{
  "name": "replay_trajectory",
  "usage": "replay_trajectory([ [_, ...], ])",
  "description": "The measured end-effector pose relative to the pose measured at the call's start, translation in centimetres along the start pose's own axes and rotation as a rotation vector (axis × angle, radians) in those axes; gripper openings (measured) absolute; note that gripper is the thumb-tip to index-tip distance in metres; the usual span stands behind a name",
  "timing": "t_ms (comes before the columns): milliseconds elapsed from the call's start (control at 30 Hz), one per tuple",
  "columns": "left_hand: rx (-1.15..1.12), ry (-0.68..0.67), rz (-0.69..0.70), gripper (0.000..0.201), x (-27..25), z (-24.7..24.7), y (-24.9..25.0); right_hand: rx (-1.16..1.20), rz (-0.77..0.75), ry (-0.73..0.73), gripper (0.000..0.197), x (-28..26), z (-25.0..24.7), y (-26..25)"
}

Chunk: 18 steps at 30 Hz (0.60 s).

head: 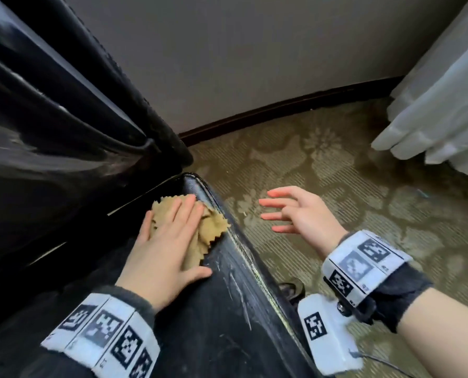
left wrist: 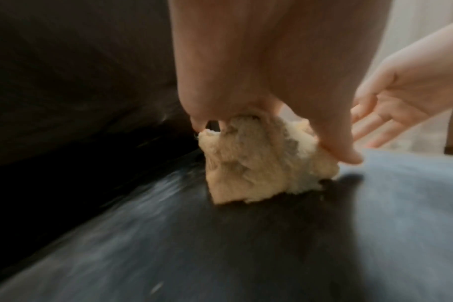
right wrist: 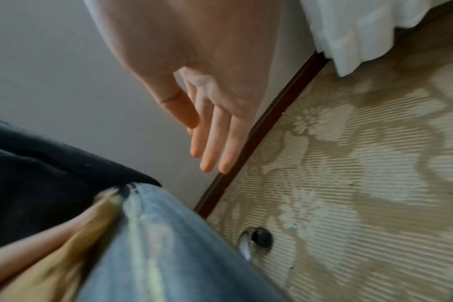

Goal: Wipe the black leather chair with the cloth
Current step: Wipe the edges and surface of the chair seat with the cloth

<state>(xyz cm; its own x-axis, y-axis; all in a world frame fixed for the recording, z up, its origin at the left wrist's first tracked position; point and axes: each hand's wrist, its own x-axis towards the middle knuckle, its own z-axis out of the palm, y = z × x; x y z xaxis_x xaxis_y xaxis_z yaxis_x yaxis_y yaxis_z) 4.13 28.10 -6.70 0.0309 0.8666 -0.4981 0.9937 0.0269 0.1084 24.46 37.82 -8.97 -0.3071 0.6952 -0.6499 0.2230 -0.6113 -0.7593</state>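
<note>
Left hand [head: 170, 249] flat, pressing one cloth [head: 213, 226] onto one chair [head: 227, 309]; right hand [head: 301, 211] spread, empty.

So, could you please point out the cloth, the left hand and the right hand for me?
cloth [head: 216, 225], head view, on its zigzag right edge.
left hand [head: 167, 246], head view, on the back of the hand.
right hand [head: 306, 211], head view, on the palm.

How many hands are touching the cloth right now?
1. The left hand presses flat on the tan cloth on the black leather chair. The right hand hovers open over the carpet, beside the chair, touching nothing.
</note>
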Motion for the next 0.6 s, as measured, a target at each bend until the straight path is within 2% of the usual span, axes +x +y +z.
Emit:
replay_trajectory([
  [67, -0.166, 0.019, 0.06, 0.08, 0.6, 1.2, -2.2, -0.072, -0.009, -0.007, 0.037, -0.1, -0.4, 0.5],
  [100, -0.24, 0.053, 0.047, 0.072, 1.3, 1.2, -2.9, -0.114, -0.028, -0.032, 0.038, -0.1, -0.3, 0.6],
  [200, -0.469, 0.338, -0.121, 0.077, 2.9, -0.8, -2.9, -0.261, -0.105, -0.148, 0.043, -0.5, 1.1, 0.8],
  [267, -0.462, 0.476, -0.187, 0.072, 4.0, -2.6, -1.7, -0.356, -0.148, -0.219, 0.048, -0.7, 1.8, 1.2],
  [300, -0.427, 0.485, -0.189, 0.068, 3.9, -3.3, -0.8, -0.372, -0.154, -0.232, 0.049, -0.9, 1.9, 1.3],
  [367, -0.344, 0.42, -0.112, 0.059, 4.9, -2.4, 0.3, -0.354, -0.137, -0.236, 0.05, -1.1, 1.9, 1.4],
  [533, -0.288, 0.393, 0.17, 0.038, 3.2, 0.5, 1.6, -0.324, -0.108, -0.27, 0.052, -1.1, 1.6, 1.2],
  [600, -0.282, 0.248, 0.339, 0.029, 1.6, 2.8, 1.6, -0.312, -0.099, -0.28, 0.051, -1.0, 1.5, 0.9],
])
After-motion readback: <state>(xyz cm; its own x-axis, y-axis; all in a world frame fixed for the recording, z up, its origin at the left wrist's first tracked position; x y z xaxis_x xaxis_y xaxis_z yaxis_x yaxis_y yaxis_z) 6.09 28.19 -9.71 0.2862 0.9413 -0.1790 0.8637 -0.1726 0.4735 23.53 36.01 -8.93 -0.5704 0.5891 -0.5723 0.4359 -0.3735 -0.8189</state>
